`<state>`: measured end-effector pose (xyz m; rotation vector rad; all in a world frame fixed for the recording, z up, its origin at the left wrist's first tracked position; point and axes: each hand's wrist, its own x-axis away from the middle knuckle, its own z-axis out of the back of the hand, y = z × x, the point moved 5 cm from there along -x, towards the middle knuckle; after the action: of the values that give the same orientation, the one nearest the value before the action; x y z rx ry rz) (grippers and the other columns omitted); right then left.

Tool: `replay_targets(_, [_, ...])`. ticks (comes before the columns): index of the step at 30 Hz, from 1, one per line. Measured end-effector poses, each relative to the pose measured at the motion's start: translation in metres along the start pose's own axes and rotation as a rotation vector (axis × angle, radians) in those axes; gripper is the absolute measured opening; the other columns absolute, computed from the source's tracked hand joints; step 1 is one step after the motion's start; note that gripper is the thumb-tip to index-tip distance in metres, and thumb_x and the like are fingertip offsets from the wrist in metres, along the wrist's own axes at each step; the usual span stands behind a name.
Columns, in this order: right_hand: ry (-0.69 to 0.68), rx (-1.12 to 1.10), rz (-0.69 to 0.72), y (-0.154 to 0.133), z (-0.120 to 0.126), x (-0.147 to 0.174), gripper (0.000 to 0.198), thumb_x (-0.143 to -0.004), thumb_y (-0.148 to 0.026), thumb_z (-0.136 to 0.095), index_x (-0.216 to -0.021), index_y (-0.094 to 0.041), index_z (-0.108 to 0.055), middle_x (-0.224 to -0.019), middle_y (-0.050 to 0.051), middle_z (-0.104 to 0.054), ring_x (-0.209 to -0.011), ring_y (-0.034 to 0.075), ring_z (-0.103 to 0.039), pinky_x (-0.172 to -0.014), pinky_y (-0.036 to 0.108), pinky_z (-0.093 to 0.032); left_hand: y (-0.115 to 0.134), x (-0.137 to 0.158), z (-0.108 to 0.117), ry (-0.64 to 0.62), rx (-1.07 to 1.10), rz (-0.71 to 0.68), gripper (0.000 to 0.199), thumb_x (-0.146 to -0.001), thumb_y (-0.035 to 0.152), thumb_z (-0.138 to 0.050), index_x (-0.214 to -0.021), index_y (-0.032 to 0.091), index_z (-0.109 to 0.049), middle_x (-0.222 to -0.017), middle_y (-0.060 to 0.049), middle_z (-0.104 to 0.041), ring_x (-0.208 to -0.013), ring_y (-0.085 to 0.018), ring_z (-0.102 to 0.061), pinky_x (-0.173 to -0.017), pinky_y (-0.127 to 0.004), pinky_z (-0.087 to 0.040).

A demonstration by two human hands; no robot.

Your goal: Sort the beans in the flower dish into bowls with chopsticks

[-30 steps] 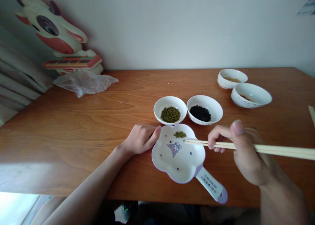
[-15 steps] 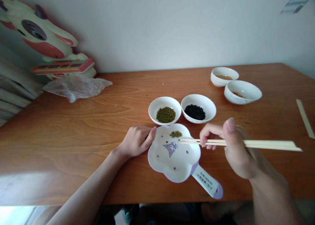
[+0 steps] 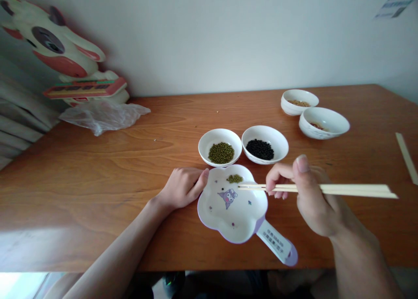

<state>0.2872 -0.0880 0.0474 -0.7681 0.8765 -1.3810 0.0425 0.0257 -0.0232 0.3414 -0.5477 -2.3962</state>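
A white flower-shaped dish (image 3: 235, 222) with a purple rim, a handle and a cartoon print lies near the table's front edge. A small cluster of mung beans (image 3: 234, 178) sits in its upper lobe. My left hand (image 3: 184, 186) has its fingers curled at the dish's left rim, thumb against the edge. In my right hand (image 3: 307, 194) is a pair of wooden chopsticks (image 3: 355, 189), their tips close together over the dish just below the cluster. Whether a bean is between the tips is too small to tell.
Behind the dish stand a bowl of mung beans (image 3: 221, 153) and a bowl of black beans (image 3: 260, 149). Two more white bowls (image 3: 324, 122) are at the back right. A cow toy (image 3: 85, 79), a plastic bag (image 3: 106, 116) and a pale stick (image 3: 406, 157) lie farther out.
The chopstick tips have drawn closer together, and their back ends have come slightly nearer each other. My left hand keeps its place at the dish; the whole view has shifted a little.
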Motion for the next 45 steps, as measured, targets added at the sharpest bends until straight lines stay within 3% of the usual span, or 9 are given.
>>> replay_targets(9, [0.061,-0.027,0.020,0.002,0.002,0.001,0.074,-0.107,-0.062,-0.019,-0.072,-0.023,-0.070,-0.066,0.003,-0.067,-0.065,0.018,-0.061,-0.062,0.033,-0.043,0.000,-0.001,0.001,0.007,0.000,-0.010,0.051,-0.110,0.037,-0.031,-0.066,0.018,-0.047,-0.062,0.000,-0.055,-0.054,-0.010,-0.039,-0.057,-0.028,-0.027])
replay_targets(17, [0.124,-0.041,0.032,-0.001,0.017,0.000,0.084,-0.103,-0.070,-0.008,-0.071,-0.025,-0.070,-0.069,0.006,-0.067,-0.069,0.022,-0.061,-0.066,0.038,-0.040,0.002,-0.001,0.002,0.010,0.001,-0.001,0.053,-0.110,0.039,-0.030,-0.065,0.018,-0.048,-0.062,0.000,-0.055,-0.053,-0.010,-0.039,-0.057,-0.029,-0.026])
replay_targets(28, [-0.053,-0.037,-0.058,-0.002,0.005,0.000,0.076,-0.103,-0.071,-0.012,-0.074,-0.025,-0.066,-0.068,0.004,-0.065,-0.065,0.020,-0.059,-0.062,0.035,-0.042,0.003,-0.001,0.003,0.018,-0.016,-0.013,0.054,-0.110,0.038,-0.030,-0.065,0.018,-0.050,-0.061,0.000,-0.055,-0.052,-0.010,-0.040,-0.056,-0.029,-0.026])
replay_targets(45, [-0.041,0.015,-0.020,0.001,0.005,0.000,0.072,-0.106,-0.065,-0.017,-0.072,-0.024,-0.066,-0.069,0.003,-0.066,-0.067,0.019,-0.060,-0.064,0.035,-0.042,0.004,-0.002,0.003,0.023,-0.011,-0.019,0.054,-0.110,0.038,-0.031,-0.064,0.018,-0.051,-0.060,-0.001,-0.055,-0.051,-0.010,-0.038,-0.056,-0.028,-0.026])
